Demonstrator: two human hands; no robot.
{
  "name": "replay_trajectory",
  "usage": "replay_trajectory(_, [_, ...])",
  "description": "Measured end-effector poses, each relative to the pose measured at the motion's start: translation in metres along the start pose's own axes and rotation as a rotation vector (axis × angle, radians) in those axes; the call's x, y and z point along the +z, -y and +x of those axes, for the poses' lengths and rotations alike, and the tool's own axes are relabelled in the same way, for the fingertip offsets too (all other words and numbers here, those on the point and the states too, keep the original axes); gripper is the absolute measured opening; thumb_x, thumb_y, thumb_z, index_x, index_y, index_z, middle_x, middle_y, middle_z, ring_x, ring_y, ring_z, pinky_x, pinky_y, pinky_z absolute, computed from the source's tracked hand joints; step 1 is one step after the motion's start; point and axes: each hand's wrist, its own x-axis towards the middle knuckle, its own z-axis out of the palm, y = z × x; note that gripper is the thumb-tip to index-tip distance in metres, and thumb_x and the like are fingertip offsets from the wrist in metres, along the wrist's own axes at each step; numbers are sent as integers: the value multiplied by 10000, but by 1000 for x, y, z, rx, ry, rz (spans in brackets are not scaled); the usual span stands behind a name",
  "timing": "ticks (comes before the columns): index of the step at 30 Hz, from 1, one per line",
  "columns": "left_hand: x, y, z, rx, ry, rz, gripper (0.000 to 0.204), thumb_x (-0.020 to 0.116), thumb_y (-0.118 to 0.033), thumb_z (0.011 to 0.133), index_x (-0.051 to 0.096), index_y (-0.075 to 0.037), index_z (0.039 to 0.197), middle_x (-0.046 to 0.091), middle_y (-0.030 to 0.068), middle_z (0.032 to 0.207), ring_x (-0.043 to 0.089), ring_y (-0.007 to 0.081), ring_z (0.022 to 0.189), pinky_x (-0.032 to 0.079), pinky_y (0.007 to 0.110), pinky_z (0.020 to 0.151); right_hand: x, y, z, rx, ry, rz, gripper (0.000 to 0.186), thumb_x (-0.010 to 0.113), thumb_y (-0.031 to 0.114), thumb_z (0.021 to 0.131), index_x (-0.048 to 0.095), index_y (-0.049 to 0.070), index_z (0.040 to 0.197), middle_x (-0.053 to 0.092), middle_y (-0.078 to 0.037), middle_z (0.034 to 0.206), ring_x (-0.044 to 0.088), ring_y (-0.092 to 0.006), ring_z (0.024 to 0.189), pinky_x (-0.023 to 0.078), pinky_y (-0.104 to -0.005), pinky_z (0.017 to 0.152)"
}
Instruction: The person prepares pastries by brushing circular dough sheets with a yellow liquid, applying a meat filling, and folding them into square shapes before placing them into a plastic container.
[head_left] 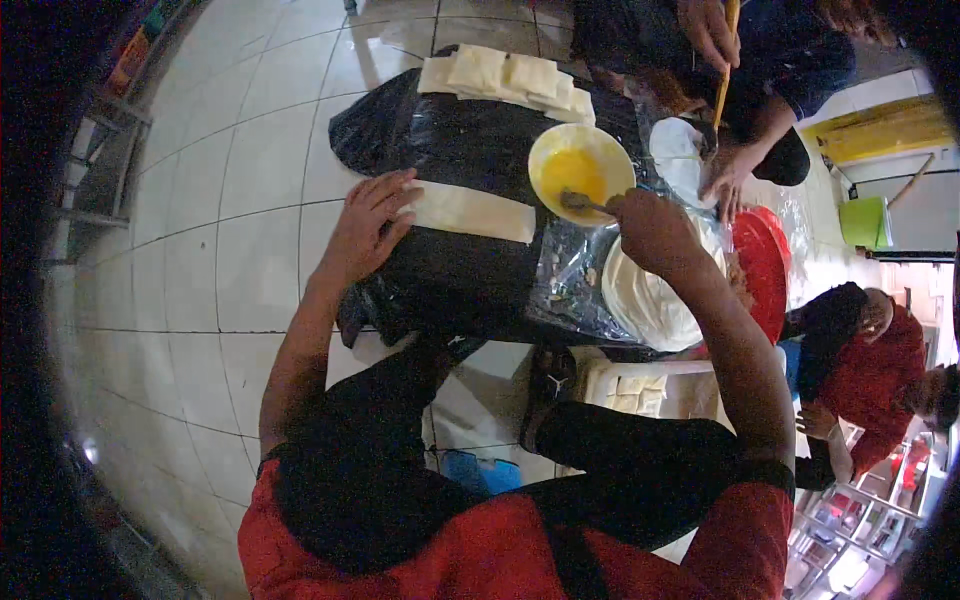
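Note:
A long pale strip of dough (475, 212) lies on the black plastic sheet (450, 270) in front of me. At its left end rests my left hand (372, 225), fingers spread and touching the dough. My right hand (650, 228) is closed round the handle of a small brush (585, 203). The brush's dark head dips into yellow beaten egg (575, 175) in a cream-coloured bowl (540, 160). Just below that hand sits a stack of round, pale dough sheets (650, 305), partly hidden by my forearm.
Folded dough squares (500, 75) overlap along the far edge. Opposite me, a co-worker's hands (735, 170) work with a yellow stick (727, 60) near a white plastic bag (677, 155). A red basin (765, 275) stands at right. Below it, a crate (640, 390) holds dough squares.

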Motion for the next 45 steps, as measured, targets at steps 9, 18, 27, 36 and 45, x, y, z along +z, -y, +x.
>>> replay_trajectory(9, [-3,-2,-4,-14,-33,-18,344,612,-207,958,632,-102,1285,515,77,1487,459,298,1373,297,469,1162,-22,-9,-29,2,44,248,234,564,70,940,685,23,1134,702,-210,1052,672,-386,984,527,-466,894])
replay_trajectory(18, [-5,7,-14,-61,-84,-9,360,590,-157,967,604,-107,1322,494,96,1505,461,303,1375,326,464,1153,-31,27,0,-97,-74,479,222,580,16,931,684,4,1127,714,-197,1037,695,-356,966,540,-410,867])
replay_trajectory(27, [-9,9,-10,-116,-157,-54,315,575,-175,992,628,-119,1297,517,76,1481,484,286,1354,338,458,1140,9,149,79,-206,47,114,319,596,72,856,659,93,1168,637,-190,1050,684,-381,927,569,-480,800])
replay_trajectory(36, [-15,15,-15,-163,-153,-115,339,549,-116,999,610,-127,1332,511,93,1486,465,287,1379,330,439,1162,-33,107,54,-172,31,210,328,608,98,842,670,110,1164,650,-183,995,689,-378,901,567,-484,772])
replay_trajectory(45, [-3,11,4,-187,-141,-83,314,608,-177,976,639,-95,1278,577,115,1370,523,321,1281,402,439,1094,4,155,66,-233,26,125,364,601,62,839,631,66,1202,642,-189,1076,699,-376,913,576,-478,766])
